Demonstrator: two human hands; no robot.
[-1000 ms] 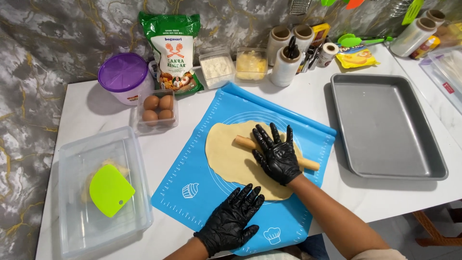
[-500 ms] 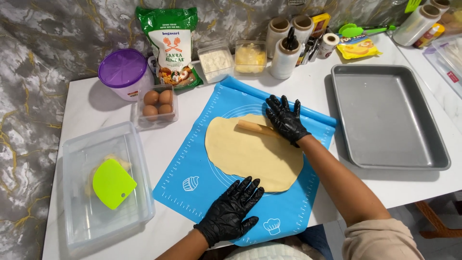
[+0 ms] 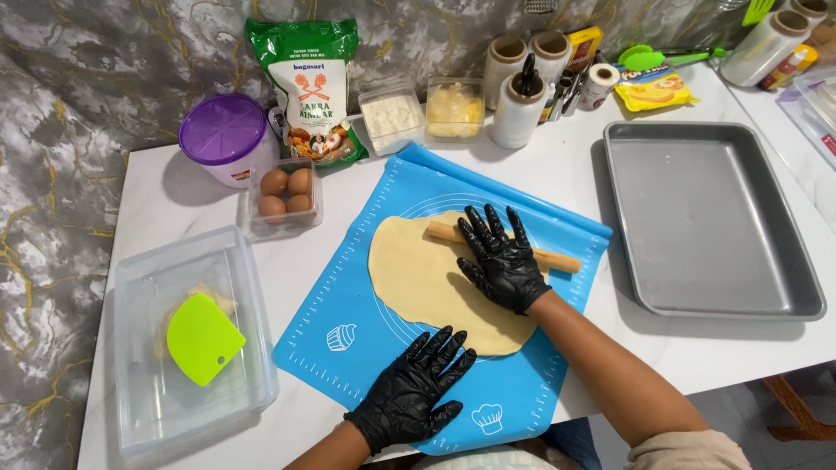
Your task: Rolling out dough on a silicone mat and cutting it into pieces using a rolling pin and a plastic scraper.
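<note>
At the lower left of the frame a clear plastic tub (image 3: 139, 348) holds a lime-green scraper (image 3: 204, 338). Above it, in the upper left, stand a purple-lidded container (image 3: 224, 137) and a small clear box of brown eggs (image 3: 285, 195), with a green flour bag (image 3: 309, 87) behind them. Across the middle lies a blue baking mat (image 3: 366, 296), and on it a pale, flat sheet of dough (image 3: 418, 274). The left hand (image 3: 416, 390), in a black glove, lies flat on the mat's lower part with fingers spread, just below the dough's edge. The right hand (image 3: 502, 259), also gloved, presses open-palmed, fingers fanned, on a wooden rolling pin (image 3: 562, 259) that rests across the dough's upper right part. Toward the right of the frame sits a grey metal baking tray (image 3: 784, 287), just beside the mat.
</note>
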